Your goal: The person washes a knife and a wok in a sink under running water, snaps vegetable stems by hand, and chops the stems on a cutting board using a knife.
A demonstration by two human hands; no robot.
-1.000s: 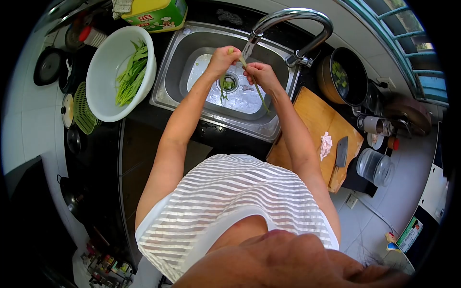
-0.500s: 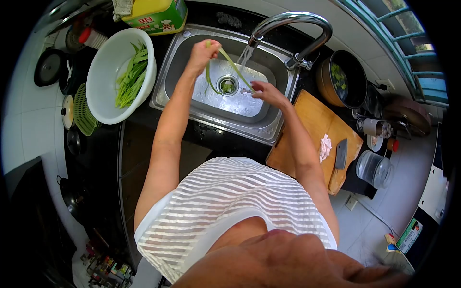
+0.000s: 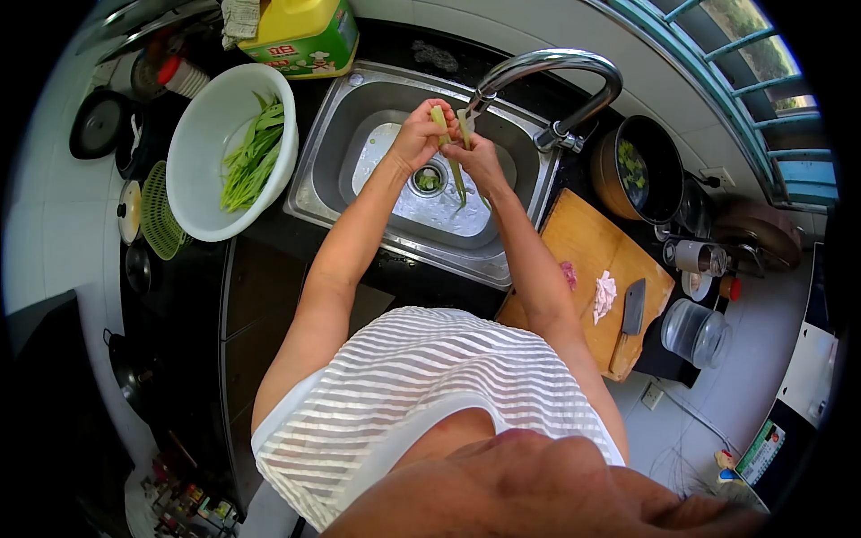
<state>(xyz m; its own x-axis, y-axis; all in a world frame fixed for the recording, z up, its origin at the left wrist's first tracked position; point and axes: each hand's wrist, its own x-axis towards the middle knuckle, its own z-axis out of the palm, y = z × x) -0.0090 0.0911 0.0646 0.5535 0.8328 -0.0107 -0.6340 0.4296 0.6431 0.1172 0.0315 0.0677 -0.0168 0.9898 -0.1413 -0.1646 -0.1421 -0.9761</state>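
Pinching green stems [image 3: 439, 117] in left hand [image 3: 418, 139] and right hand [image 3: 480, 163], near the faucet [image 3: 560, 59]. Held over the sink [image 3: 332, 157], presumably to catch drips and scraps.

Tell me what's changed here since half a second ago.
The left hand moved right and the right hand left; apart before, they're now close together near the tap, with green stalks in them. The white bowl and cleaver stayed put.

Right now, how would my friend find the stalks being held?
Find the metal sink beneath the curved tap. Over it, the left hand and right hand hold long green stalks. Unlike the greens lying in the white bowl, these are in hands.
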